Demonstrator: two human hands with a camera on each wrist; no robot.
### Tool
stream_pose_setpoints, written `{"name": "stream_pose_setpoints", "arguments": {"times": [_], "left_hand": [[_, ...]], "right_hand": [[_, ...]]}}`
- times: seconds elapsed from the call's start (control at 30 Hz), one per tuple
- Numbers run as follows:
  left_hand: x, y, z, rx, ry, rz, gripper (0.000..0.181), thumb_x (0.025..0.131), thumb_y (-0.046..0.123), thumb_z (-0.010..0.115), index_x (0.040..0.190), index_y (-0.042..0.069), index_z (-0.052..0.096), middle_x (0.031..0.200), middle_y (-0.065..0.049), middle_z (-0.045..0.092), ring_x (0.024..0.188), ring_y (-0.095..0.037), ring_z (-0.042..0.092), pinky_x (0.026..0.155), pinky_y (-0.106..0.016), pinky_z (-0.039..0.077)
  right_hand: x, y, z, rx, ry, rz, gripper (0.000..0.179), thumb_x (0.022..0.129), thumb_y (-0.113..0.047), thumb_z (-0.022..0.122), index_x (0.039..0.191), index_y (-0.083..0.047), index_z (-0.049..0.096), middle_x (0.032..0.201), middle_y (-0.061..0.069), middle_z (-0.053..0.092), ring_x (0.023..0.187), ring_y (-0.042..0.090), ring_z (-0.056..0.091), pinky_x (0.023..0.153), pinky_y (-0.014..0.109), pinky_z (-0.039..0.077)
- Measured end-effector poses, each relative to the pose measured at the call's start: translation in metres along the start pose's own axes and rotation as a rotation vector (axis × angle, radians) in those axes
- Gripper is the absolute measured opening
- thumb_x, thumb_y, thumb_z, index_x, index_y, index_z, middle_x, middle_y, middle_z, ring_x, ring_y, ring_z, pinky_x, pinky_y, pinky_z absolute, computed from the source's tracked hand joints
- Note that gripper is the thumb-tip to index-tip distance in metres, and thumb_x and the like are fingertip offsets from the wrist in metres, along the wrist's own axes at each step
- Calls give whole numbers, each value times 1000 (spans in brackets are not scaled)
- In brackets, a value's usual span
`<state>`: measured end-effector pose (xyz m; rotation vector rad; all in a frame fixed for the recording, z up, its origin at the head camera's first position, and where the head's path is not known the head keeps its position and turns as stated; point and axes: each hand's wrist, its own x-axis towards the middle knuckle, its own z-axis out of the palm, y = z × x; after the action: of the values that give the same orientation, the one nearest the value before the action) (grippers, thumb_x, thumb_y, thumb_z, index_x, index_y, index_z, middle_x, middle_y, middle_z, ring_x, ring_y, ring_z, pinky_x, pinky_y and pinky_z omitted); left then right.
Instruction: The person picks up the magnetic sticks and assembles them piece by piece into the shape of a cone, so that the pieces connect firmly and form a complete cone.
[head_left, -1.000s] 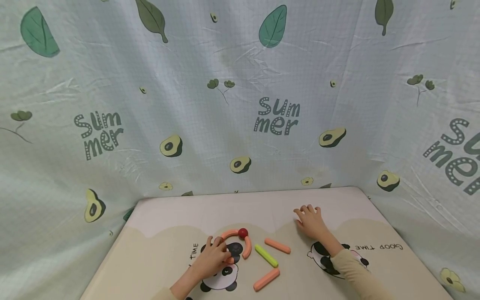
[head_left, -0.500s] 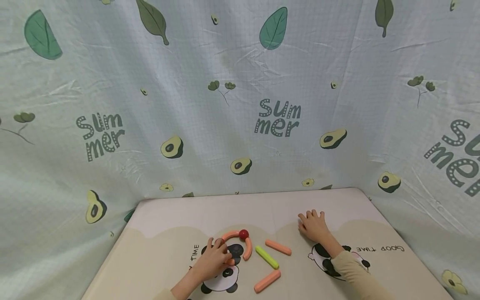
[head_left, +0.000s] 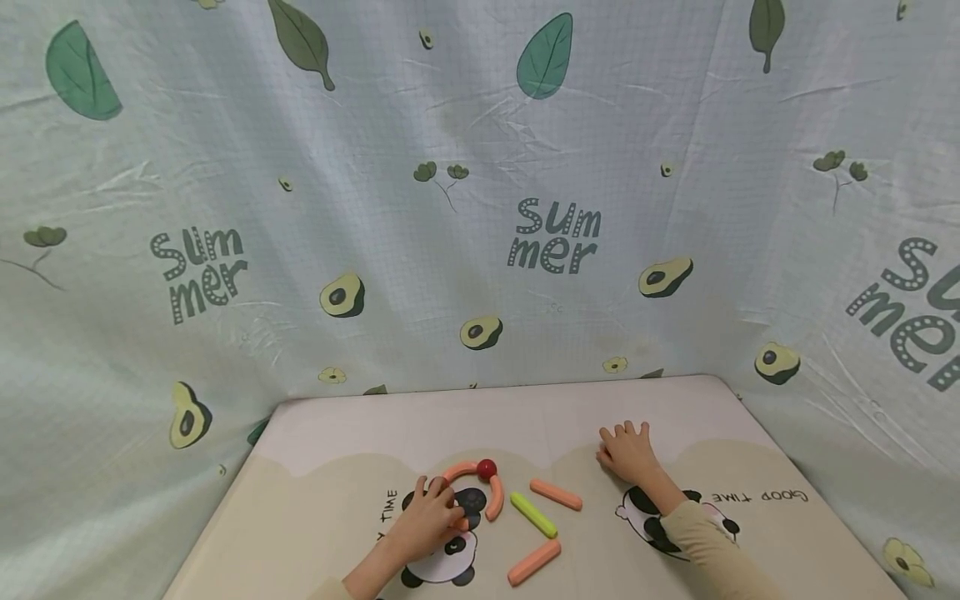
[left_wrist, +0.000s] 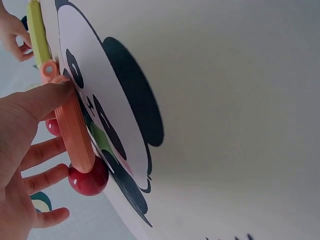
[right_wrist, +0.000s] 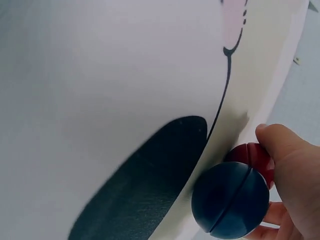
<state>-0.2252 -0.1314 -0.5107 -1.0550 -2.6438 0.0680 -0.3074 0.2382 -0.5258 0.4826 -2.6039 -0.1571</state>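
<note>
My left hand point(head_left: 427, 521) pinches a ridged orange toy building rod point(left_wrist: 75, 130), thumb on its near end. At the rod's far end is a red ball point(left_wrist: 89, 178). Beyond the hand in the head view, two curved orange rods point(head_left: 496, 500) meet at another red ball point(head_left: 487, 470). My right hand point(head_left: 628, 454) is over the table to the right, fingers bent and spread. In the right wrist view its thumb lies against a red ball point(right_wrist: 255, 157), with fingers on the far side. A dark blue ball point(right_wrist: 230, 200) sits right beside that ball; the head view hides both.
A lime-green rod point(head_left: 533, 515) and two straight orange rods point(head_left: 556, 494) lie between the hands. Panda drawings are printed on the beige table cover point(head_left: 300, 500). A patterned curtain point(head_left: 555, 325) hangs behind the table's back edge.
My right hand has shifted slightly right and toward me, its fingers drawn a little closer together. The left hand holds its place, and the loose rods lie unchanged.
</note>
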Motion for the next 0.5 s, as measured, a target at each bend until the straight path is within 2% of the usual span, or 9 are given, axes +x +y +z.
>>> {"name": "stream_pose_setpoints", "arguments": {"times": [0.27,0.5], "left_hand": [[0,0,-1,16,-9,-2,13,76,38,65,80,27,64,80,4,52,92,-19,42,85,-54,37],[0,1,1,29,36,15,12,77,37,64,79,26,66,78,4,51,89,-18,43,82,-51,37]], "right_hand": [[2,0,0,-49,6,-38,34,73,-37,69,83,-9,52,73,8,51,77,28,48,71,51,33],[6,-4,-1,-55,31,-71,41,68,-40,72,82,-6,53,78,7,49,80,25,45,75,51,36]]}}
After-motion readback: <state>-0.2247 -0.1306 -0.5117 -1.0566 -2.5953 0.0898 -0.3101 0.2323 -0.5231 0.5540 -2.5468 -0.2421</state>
